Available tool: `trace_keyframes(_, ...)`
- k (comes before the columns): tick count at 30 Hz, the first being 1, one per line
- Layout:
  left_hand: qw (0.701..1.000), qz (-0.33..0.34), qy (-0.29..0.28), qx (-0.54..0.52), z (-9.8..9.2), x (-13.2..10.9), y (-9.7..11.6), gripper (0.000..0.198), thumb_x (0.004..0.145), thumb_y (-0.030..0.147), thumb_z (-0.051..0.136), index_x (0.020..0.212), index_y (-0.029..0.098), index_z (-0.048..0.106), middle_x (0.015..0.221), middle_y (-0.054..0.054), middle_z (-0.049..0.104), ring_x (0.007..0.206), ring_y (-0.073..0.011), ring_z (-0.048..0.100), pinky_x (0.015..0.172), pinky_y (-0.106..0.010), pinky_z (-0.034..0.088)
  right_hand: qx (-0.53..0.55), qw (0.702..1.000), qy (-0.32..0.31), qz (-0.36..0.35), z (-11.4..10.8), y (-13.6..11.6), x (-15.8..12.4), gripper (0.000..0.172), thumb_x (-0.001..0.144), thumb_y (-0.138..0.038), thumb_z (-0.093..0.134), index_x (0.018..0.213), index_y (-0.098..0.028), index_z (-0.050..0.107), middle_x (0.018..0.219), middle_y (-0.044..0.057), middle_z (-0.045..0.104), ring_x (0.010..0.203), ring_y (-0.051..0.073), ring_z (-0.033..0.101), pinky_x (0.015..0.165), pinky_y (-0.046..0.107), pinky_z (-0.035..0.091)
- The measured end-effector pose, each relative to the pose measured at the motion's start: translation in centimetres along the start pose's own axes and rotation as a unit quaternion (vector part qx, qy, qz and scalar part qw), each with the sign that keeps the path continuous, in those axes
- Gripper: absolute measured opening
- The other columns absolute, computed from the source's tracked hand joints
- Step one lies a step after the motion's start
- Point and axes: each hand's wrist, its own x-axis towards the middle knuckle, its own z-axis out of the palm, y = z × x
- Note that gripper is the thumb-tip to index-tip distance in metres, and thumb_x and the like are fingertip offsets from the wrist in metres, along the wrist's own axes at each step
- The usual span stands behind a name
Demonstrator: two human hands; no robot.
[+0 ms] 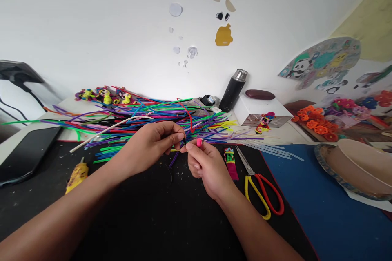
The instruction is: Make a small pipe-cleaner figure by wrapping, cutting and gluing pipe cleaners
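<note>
"Progress, approx?"

"One doll-like figure (265, 123) by the white box (244, 110) looked done, IMO. The dark pipe cleaner (184, 141), between both hands above the black mat (153, 220), seemed mid-work; what was left, couldn't tell."

"Hands?"

"L hand (153, 146): thumb and fingertips pinched its upper part, other fingers curled. R hand (210, 165): thumb and index gripped it lower, w/ a pink bit (199, 142) showing there. Scissors (250, 171) lay nearby, untouched."

Wall (116, 32): white, facing you, with stickers (223, 35)
Surface (67, 133): white, black mat (147, 220) before you, blue mat (321, 208) rightward
</note>
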Motion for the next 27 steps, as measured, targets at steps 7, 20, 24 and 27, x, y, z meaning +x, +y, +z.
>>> trace_keyframes(7,1.000,0.000,0.014,0.012,-0.76,0.11,-0.27,0.038,0.099,0.056,0.064,0.089,0.020,0.067,0.071,0.004,0.057,0.063,-0.0138,0.047,0.059,-0.024,0.037,-0.021,0.999,-0.023,0.017,0.13,0.34,-0.11,0.033,0.084,-0.048,0.083,0.089,-0.017,0.073,0.053,-0.012,0.037,0.045,0.005,0.022,0.045,0.023,0.011)
trace_keyframes(20,1.000,-0.012,-0.020,-0.001,-0.87,0.22,-0.75,0.041,0.096,0.061,0.067,0.090,0.021,0.070,0.074,0.002,0.065,0.067,-0.0155,0.055,0.063,-0.025,0.045,-0.042,0.999,-0.020,0.009,-0.11,0.84,0.10,0.040,0.084,-0.055,0.084,0.090,-0.018,0.071,0.056,-0.011,0.038,0.046,0.006,0.024,0.044,0.022,0.014)
trace_keyframes(24,0.998,-0.028,-0.033,-0.040,-0.78,0.41,-0.39,0.047,0.089,0.066,0.073,0.084,0.020,0.069,0.071,0.000,0.065,0.063,-0.0149,0.053,0.060,-0.026,0.045,-0.052,0.998,-0.021,0.004,0.07,0.67,-0.01,0.043,0.082,-0.058,0.085,0.090,-0.019,0.069,0.056,-0.011,0.037,0.047,0.007,0.025,0.044,0.022,0.015)
trace_keyframes(27,0.997,-0.033,-0.039,-0.053,-0.80,0.49,-0.20,0.047,0.088,0.066,0.075,0.083,0.019,0.069,0.070,0.000,0.063,0.062,-0.0141,0.052,0.059,-0.025,0.044,-0.059,0.998,-0.020,0.001,0.14,0.52,-0.06,0.044,0.081,-0.058,0.085,0.089,-0.019,0.068,0.056,-0.011,0.038,0.047,0.007,0.025,0.044,0.022,0.015)
